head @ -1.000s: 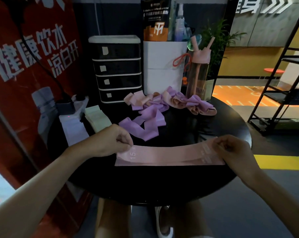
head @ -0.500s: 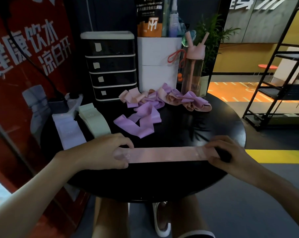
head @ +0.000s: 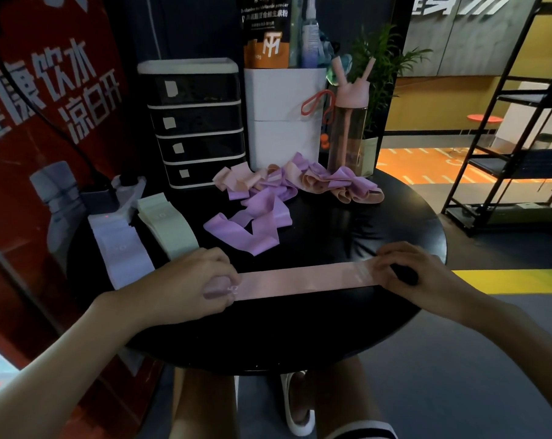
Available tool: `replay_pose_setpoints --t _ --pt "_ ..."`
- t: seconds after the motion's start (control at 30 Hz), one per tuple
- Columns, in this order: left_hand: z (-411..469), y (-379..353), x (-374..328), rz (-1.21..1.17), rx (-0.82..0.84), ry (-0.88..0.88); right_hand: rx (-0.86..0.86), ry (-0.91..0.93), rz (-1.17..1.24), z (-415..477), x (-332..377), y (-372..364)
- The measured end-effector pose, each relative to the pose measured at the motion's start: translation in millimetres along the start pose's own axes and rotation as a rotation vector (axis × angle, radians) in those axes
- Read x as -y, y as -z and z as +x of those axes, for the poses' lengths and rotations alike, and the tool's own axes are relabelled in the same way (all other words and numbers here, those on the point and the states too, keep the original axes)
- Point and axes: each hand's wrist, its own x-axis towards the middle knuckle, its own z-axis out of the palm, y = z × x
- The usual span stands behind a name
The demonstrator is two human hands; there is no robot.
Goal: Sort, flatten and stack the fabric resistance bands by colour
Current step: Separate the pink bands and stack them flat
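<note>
A pink band (head: 303,279) lies flat and stretched out across the near part of the round black table (head: 347,318). My left hand (head: 192,280) presses its left end down. My right hand (head: 407,270) presses on its right end with fingers spread. Two neat stacks sit at the left: a pale lilac stack (head: 122,255) and a pale green stack (head: 168,228). A loose purple band (head: 255,224) lies crumpled mid-table. Behind it is a tangled heap of pink and purple bands (head: 300,185).
At the back stand a black drawer unit (head: 195,122), a white container (head: 284,115) and a pink-capped bottle (head: 349,122). A power strip with cable (head: 110,198) lies at the left. A red banner stands left; a black shelf rack (head: 515,137) stands right.
The pink band went from being held up slightly at both ends to lying flat on the table, folded narrower. Both hands now press its ends down.
</note>
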Motion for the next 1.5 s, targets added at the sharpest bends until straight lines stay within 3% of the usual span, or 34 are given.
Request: replay_pose_setpoints --t 0.37,0.57,0.87,1.0,1.23,1.5 --pt "7 -2 0 0.092 0.0 -0.022 -0.028 0.011 -0.054 5 -4 -4" --pt "33 12 -2 -0.028 -0.139 -0.01 -0.065 0.072 -0.019 50 18 -6" --pt "144 49 42 -0.047 -0.267 0.17 -0.114 0.03 -0.038 172 53 -62" --pt "190 49 81 -0.032 -0.303 0.275 -0.074 -0.074 -0.071 203 45 -85" --pt "248 42 132 0.066 -0.375 0.345 -0.043 -0.095 -0.257 214 29 -105" --pt "268 32 138 0.102 -0.332 0.384 -0.048 -0.071 -0.258 213 31 -104"
